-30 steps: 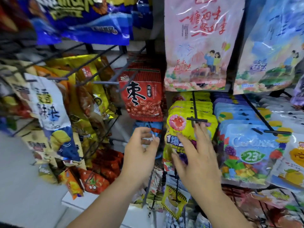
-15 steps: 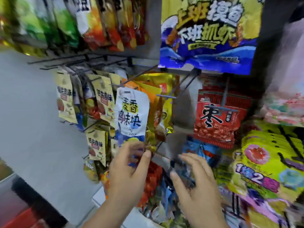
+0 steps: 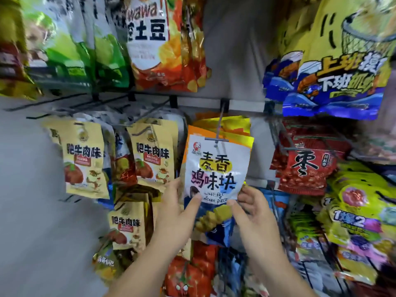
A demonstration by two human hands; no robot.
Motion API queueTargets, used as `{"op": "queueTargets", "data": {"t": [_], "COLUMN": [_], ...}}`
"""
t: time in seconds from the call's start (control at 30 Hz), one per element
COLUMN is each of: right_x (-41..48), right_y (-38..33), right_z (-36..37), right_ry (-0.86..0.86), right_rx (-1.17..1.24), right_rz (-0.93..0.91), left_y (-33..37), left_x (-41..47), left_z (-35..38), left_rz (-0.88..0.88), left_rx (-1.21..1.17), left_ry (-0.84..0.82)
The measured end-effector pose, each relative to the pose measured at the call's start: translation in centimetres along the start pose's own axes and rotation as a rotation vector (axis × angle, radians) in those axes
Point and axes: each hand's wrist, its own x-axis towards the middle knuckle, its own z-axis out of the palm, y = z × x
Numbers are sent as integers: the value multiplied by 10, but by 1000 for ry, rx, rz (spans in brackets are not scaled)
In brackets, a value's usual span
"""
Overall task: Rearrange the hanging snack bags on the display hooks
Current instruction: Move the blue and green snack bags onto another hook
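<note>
White chicken-piece bag (image 3: 216, 174) hangs upright, long axis vertical, at the front of a hook (image 3: 217, 139) on the middle rail of the display. The hook passes through its top hole, directly above both grips. Left hand (image 3: 177, 215) pinches the lower left edge, thumb on the front; right hand (image 3: 255, 213) pinches the lower right edge. Both are equally near. Any lift-off would run forward along the hook. Orange and yellow bags (image 3: 227, 127) behind are mostly hidden; their count cannot be told. Beef bags (image 3: 150, 155) hang just left, blurred.
</note>
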Motion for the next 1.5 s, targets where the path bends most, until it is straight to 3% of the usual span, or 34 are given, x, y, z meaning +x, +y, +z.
{"op": "queueTargets", "data": {"t": [0.23, 0.63, 1.0, 1.17, 1.5], "right_x": [-9, -24, -45, -45, -9], "right_y": [-11, -25, -5, -24, -173], "right_z": [15, 8, 3, 11, -10], "right_ry": [92, 13, -229, -218, -33], "right_rx": [68, 119, 205, 205, 215], "right_rz": [-35, -133, -18, -103, -492], "left_y": [-11, 21, 19, 34, 154], "left_x": [-1, -30, -78, -82, -8], "left_z": [0, -6, -33, -45, -80], "left_rz": [-34, -39, -201, -112, 305], "left_rx": [-171, -298, -385, -430, -413], "left_ry": [-11, -7, 45, 106, 4]}}
